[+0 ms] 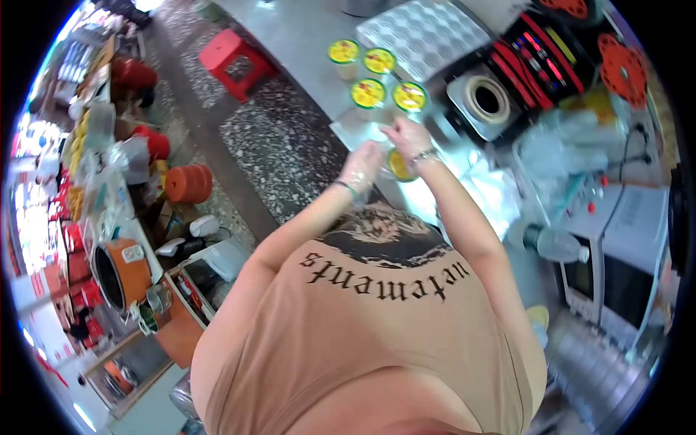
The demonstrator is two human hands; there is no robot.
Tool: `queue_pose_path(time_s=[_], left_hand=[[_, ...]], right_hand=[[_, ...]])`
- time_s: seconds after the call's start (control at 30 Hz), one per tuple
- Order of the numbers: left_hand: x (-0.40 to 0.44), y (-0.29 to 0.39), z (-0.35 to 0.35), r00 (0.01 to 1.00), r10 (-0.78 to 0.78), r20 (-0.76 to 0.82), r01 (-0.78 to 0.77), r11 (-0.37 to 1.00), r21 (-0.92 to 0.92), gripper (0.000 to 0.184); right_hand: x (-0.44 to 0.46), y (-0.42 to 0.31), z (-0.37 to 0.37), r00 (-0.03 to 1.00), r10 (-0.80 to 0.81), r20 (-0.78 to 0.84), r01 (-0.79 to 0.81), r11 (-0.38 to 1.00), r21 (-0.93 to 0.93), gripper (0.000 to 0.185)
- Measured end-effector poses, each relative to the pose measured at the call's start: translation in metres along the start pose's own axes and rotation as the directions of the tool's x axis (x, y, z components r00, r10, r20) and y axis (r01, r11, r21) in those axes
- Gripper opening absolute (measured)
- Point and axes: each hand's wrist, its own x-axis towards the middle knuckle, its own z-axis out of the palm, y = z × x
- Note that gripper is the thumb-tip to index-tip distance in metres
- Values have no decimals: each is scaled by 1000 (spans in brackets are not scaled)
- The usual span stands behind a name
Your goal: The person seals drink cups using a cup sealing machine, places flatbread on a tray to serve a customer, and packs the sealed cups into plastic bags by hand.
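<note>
My left hand (360,165) is closed, its fingers curled, and looks covered by a thin clear plastic glove. My right hand (409,136), with a bracelet at the wrist, is pinched closed a little farther out. Whatever the fingers of either hand grip is too small or see-through to make out. A cup with a yellow lid (399,167) stands close by, partly behind my right wrist. Just beyond my hands are several more lidded cups, among them a near right one (409,96) and a near left one (368,93), all upright on the metal counter (308,54).
A dimpled tray (424,36) lies behind the cups. To the right are a black and red machine (540,61) with a round opening, clear plastic bags (565,148), a plastic bottle (554,243) and a microwave (616,272). A red stool (235,61) stands on the floor at left.
</note>
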Motion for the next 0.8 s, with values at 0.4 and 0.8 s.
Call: queue_pose_path(time_s=[0.4, 0.8], left_hand=[[-6, 32, -12, 994, -103, 29, 105, 991, -82, 21], [2, 38, 28, 932, -114, 344, 207, 947, -246, 31]], right_hand=[[-68, 54, -26, 971, 231, 56, -238, 934, 266, 70], [-76, 15, -31, 956, 291, 41, -168, 429, 888, 21]])
